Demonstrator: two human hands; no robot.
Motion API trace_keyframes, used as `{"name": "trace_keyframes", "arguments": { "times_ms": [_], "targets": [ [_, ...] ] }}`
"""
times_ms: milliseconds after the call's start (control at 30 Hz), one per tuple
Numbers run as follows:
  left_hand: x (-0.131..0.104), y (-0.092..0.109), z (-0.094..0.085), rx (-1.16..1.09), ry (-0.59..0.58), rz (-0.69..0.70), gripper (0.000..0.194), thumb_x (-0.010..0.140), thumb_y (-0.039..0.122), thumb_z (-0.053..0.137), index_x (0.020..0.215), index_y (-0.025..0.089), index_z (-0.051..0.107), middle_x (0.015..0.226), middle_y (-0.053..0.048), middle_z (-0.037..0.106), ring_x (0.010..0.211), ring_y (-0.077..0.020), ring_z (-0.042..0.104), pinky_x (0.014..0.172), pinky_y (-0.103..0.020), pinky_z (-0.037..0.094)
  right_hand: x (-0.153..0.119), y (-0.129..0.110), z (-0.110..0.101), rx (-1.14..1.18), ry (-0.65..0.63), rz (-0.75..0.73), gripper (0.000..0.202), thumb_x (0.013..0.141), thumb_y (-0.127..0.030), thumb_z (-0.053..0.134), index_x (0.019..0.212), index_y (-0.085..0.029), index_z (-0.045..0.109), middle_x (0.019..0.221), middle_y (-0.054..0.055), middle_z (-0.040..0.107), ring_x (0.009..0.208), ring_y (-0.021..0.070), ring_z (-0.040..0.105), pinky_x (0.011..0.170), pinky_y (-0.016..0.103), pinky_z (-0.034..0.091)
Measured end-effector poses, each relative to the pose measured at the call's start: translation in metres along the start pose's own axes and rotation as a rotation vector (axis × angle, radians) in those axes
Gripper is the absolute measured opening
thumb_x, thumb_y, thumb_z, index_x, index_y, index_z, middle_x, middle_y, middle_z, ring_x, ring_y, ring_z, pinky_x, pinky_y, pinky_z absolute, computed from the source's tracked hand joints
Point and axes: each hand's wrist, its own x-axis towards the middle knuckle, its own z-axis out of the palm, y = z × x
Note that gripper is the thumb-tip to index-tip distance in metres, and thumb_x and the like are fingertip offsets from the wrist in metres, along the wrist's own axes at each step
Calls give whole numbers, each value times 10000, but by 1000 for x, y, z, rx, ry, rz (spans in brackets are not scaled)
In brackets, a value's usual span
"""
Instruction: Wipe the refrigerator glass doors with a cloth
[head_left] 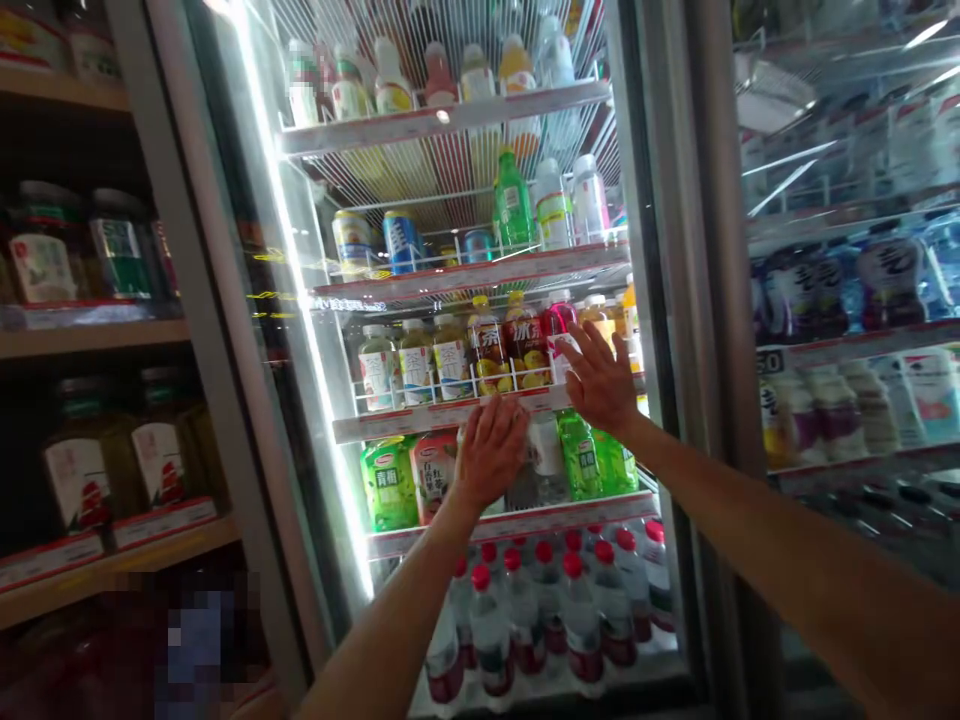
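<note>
My left hand [491, 450] is raised in front of a lit drinks fridge. Its fingers point up by the shelf's price strip [420, 418], and it covers part of the row below; I cannot tell whether it touches the strip. Higher and to the right, my right hand [600, 378] has its fingers spread before a pink-capped bottle [560, 318]. No item shows in either hand. Left of it stand dark iced-tea bottles with yellow caps [527, 345] and pale tea bottles [451, 355]. Green bottles [579, 455] sit under my right hand.
Red-capped water bottles [574, 610] crowd the fridge bottom. Upper shelves hold cans [401, 240], a green bottle [514, 200] and several other drinks. A metal door frame [694, 250] borders the right side. On the left, a wooden shelf [112, 560] carries large jars [79, 455].
</note>
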Motion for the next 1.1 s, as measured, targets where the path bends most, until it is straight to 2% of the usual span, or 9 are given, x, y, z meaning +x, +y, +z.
{"name": "trace_keyframes", "arguments": {
  "times_ms": [200, 267, 367, 533, 633, 800, 867, 967, 1100],
  "targets": [
    [-62, -99, -41, 130, 190, -511, 460, 881, 269, 450, 1332, 181, 432, 1467, -141, 320, 1397, -260, 196, 1124, -470, 209, 0, -1, 1, -3, 22, 2, 495, 864, -247, 377, 1359, -248, 388, 1442, 42, 404, 1388, 185, 261, 1130, 469, 180],
    [-69, -108, -45, 165, 217, -670, 473, 891, 299, 427, 1342, 157, 416, 1483, -159, 276, 1401, -278, 173, 1122, -505, 190, -1, -3, 1, -1, 12, 14, 510, 867, -256, 372, 1376, -259, 362, 1452, 38, 388, 1391, 183, 252, 1133, 470, 172],
    [-50, -72, -30, 131, 175, -560, 466, 873, 289, 449, 1317, 150, 448, 1462, -160, 325, 1404, -283, 167, 1121, -503, 195, -3, -5, 0, -2, 7, 34, 518, 874, -261, 362, 1391, -272, 337, 1458, 31, 379, 1391, 180, 254, 1132, 469, 175],
    [-15, 12, 2, -19, -19, -49, 449, 835, 221, 492, 1284, 223, 490, 1378, -88, 477, 1393, -232, 223, 1137, -433, 192, -7, -4, -1, 15, -22, 50, 536, 870, -269, 354, 1405, -279, 318, 1468, 16, 364, 1393, 186, 249, 1144, 468, 143],
    [-33, -3, -7, -24, -43, -27, 444, 822, 198, 504, 1263, 252, 510, 1355, -72, 505, 1374, -212, 277, 1143, -413, 184, -10, -3, -3, 16, -32, 47, 532, 868, -272, 351, 1400, -279, 329, 1466, 13, 367, 1396, 182, 241, 1147, 465, 135],
    [-93, -96, -49, 190, 146, -652, 442, 871, 285, 448, 1290, 150, 485, 1426, -184, 377, 1378, -289, 252, 1104, -509, 222, -13, -5, -5, 4, -49, 67, 523, 861, -274, 355, 1384, -267, 363, 1454, 20, 386, 1399, 187, 235, 1134, 475, 162],
    [-101, -107, -55, 259, 221, -823, 477, 885, 304, 416, 1312, 94, 448, 1431, -224, 344, 1376, -305, 244, 1095, -530, 223, -14, -6, -5, 4, -46, 69, 528, 860, -276, 360, 1388, -269, 357, 1458, 19, 379, 1398, 190, 237, 1132, 479, 161],
    [-88, -78, -41, 233, 208, -731, 473, 882, 311, 418, 1303, 102, 461, 1440, -213, 337, 1391, -305, 204, 1095, -525, 222, -14, -5, -4, 0, -29, 58, 534, 861, -277, 375, 1393, -263, 346, 1462, 28, 373, 1392, 195, 252, 1126, 480, 170],
    [-56, -16, -14, 63, 53, -299, 416, 854, 262, 465, 1265, 224, 517, 1402, -112, 439, 1399, -256, 200, 1118, -465, 209, -15, -3, -3, -1, -26, 50, 539, 864, -274, 375, 1401, -271, 327, 1464, 25, 370, 1388, 200, 260, 1120, 480, 187]
  ]
}}
